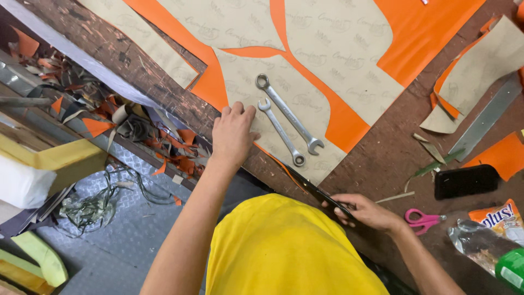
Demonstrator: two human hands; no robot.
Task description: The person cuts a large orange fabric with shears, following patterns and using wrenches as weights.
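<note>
My left hand point(233, 133) lies flat, fingers together, on a beige paper pattern piece point(284, 90) that rests on an orange sheet point(344, 123) spread over the brown worktable point(376, 158). Two metal spanners point(289, 117) lie side by side on the pattern, just right of that hand. My right hand point(367, 212) grips a long dark blade point(305, 184) at the table's near edge; its tip reaches the lower edge of the pattern. My yellow shirt fills the bottom centre.
Pink-handled scissors point(423, 219) lie beside my right hand. A black phone point(465, 181), a metal ruler point(487, 117), snack packets point(499, 218) and a green-capped bottle point(513, 270) sit at the right. Orange and beige offcuts point(142, 128) pile left of the table.
</note>
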